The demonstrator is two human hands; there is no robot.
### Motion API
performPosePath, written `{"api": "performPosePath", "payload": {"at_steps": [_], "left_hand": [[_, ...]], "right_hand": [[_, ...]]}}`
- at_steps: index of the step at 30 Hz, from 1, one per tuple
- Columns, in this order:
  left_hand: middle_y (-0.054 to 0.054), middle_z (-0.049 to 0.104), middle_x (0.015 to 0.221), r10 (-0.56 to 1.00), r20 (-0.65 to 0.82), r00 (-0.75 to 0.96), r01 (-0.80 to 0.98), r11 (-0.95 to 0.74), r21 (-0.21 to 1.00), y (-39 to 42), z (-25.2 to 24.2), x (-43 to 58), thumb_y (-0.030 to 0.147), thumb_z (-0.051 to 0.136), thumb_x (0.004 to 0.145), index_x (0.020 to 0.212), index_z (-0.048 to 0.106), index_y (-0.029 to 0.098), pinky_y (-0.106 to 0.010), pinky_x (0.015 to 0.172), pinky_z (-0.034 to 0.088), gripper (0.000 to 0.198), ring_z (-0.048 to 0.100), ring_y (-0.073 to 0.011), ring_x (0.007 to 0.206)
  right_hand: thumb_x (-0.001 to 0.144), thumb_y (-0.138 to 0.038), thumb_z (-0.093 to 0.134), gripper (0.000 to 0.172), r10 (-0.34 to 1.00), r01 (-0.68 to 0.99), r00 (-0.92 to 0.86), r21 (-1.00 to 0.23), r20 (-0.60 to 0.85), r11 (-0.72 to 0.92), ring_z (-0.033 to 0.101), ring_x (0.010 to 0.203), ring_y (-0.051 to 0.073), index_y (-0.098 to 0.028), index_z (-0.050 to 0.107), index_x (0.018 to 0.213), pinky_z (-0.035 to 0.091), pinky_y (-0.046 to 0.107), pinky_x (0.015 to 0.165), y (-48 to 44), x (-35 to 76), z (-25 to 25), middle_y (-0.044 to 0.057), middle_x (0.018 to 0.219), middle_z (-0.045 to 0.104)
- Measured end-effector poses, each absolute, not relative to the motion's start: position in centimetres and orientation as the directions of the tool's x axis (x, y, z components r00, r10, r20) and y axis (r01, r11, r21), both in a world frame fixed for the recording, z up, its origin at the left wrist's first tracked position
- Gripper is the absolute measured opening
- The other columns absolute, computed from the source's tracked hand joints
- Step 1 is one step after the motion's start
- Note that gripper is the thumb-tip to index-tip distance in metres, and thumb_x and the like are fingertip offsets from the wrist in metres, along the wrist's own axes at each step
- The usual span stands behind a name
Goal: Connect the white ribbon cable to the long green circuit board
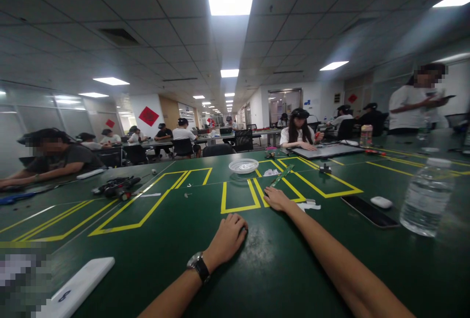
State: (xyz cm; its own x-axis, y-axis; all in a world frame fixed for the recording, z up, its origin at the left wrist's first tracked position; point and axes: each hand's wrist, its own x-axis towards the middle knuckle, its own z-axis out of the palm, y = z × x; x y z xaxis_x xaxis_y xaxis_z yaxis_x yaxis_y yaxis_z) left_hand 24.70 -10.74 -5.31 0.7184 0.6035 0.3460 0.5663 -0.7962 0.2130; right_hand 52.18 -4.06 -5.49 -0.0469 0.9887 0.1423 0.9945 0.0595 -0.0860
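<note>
My left hand (228,240) rests on the green tabletop (253,271), its fingers curled in and nothing visible in them. A watch with a dark strap (199,267) is on that wrist. Farther forward, my right hand (278,199) lies palm down with its fingers stretched out over the yellow tape. Just beyond its fingertips lies a thin green strip (283,176); whether they touch it I cannot tell. White paper scraps (309,205) lie beside the right wrist, and more white scraps (270,173) sit near the strip. A white round plastic basket (243,166) stands past both hands.
To the right are a dark phone (369,211), a white earbud case (381,202) and a water bottle (426,200). A white power bank (79,286) lies front left, a black cable bundle (117,188) behind it. A person (299,134) sits across the table with a grey board (326,150).
</note>
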Motion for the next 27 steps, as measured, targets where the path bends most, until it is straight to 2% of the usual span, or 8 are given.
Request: {"api": "performPosePath", "payload": {"at_steps": [3,6,9,12,14,17,21,27], "left_hand": [[-0.004,0.057,0.105,0.612,0.35,0.709,0.558,-0.791,0.252,-10.7,-5.2,24.6,0.025,0.04,0.091,0.098,0.058,0.022,-0.032,0.082,0.037,0.019,0.048,-0.0192,0.099],[-0.005,0.058,0.104,0.623,0.388,0.68,0.528,-0.782,0.33,-10.5,-5.2,24.6,0.023,0.041,0.09,0.098,0.058,0.021,-0.032,0.084,0.038,0.019,0.049,-0.0197,0.1],[-0.007,0.06,0.101,0.647,0.462,0.607,0.484,-0.762,0.432,-10.0,-5.4,24.5,0.022,0.038,0.091,0.097,0.058,0.019,-0.034,0.089,0.039,0.021,0.051,-0.0196,0.099],[-0.008,0.06,0.099,0.685,0.497,0.533,0.46,-0.728,0.509,-9.4,-5.7,24.5,0.023,0.038,0.09,0.096,0.058,0.017,-0.034,0.09,0.04,0.022,0.052,-0.0198,0.097],[-0.008,0.06,0.1,0.695,0.504,0.513,0.454,-0.717,0.528,-9.1,-6.0,24.4,0.024,0.039,0.09,0.098,0.058,0.017,-0.035,0.091,0.04,0.022,0.052,-0.02,0.097],[-0.008,0.061,0.102,0.697,0.496,0.518,0.46,-0.716,0.525,-9.0,-6.4,24.4,0.024,0.039,0.089,0.1,0.059,0.018,-0.035,0.093,0.039,0.023,0.052,-0.0197,0.1],[-0.006,0.061,0.109,0.698,0.431,0.571,0.513,-0.714,0.477,-9.1,-6.5,24.5,0.027,0.039,0.09,0.108,0.058,0.02,-0.035,0.094,0.038,0.027,0.05,-0.0197,0.106],[-0.006,0.058,0.121,0.663,0.355,0.659,0.538,-0.746,0.392,-9.6,-6.3,24.7,0.034,0.037,0.093,0.124,0.052,0.024,-0.034,0.093,0.037,0.035,0.048,-0.0196,0.112]], "right_hand": [[0.094,-0.032,0.029,0.044,0.981,0.996,-0.065,-0.053,0.181,0.076,0.045,0.12,0.027,-0.012,0.058,0.12,0.032,0.039,0.098,-5.2,51.1,-5.1,0.016,0.131,0.051],[0.092,-0.029,0.036,0.035,0.964,0.991,-0.134,0.003,0.229,0.137,0.05,0.111,0.027,-0.014,0.062,0.109,0.035,0.038,0.092,-7.5,49.2,-4.9,0.016,0.118,0.059],[0.092,-0.028,0.04,0.029,0.904,0.946,-0.319,0.041,0.285,0.321,0.052,0.106,0.025,-0.017,0.062,0.108,0.036,0.037,0.089,-11.4,46.4,-4.8,0.012,0.11,0.062],[0.093,-0.03,0.039,0.03,0.806,0.852,-0.497,0.006,0.321,0.523,0.052,0.106,0.022,-0.02,0.059,0.113,0.035,0.036,0.09,-15.8,43.9,-4.3,0.009,0.113,0.061],[0.093,-0.033,0.04,0.031,0.759,0.798,-0.558,-0.032,0.336,0.602,0.05,0.109,0.021,-0.023,0.057,0.117,0.034,0.036,0.093,-17.9,42.8,-3.8,0.007,0.118,0.059],[0.092,-0.039,0.042,0.037,0.807,0.841,-0.481,-0.08,0.342,0.535,0.044,0.119,0.025,-0.024,0.053,0.125,0.031,0.041,0.098,-18.6,42.5,-3.6,0.009,0.13,0.052],[0.092,-0.047,0.04,0.049,0.901,0.916,-0.35,-0.11,0.258,0.387,0.037,0.127,0.032,-0.021,0.047,0.133,0.03,0.049,0.1,-17.3,43.2,-4.3,0.015,0.139,0.043],[0.091,-0.045,0.042,0.046,0.836,0.835,-0.485,-0.147,0.257,0.53,0.04,0.125,0.028,-0.019,0.053,0.127,0.03,0.045,0.104,-18.0,42.7,-4.5,0.014,0.132,0.05]]}}
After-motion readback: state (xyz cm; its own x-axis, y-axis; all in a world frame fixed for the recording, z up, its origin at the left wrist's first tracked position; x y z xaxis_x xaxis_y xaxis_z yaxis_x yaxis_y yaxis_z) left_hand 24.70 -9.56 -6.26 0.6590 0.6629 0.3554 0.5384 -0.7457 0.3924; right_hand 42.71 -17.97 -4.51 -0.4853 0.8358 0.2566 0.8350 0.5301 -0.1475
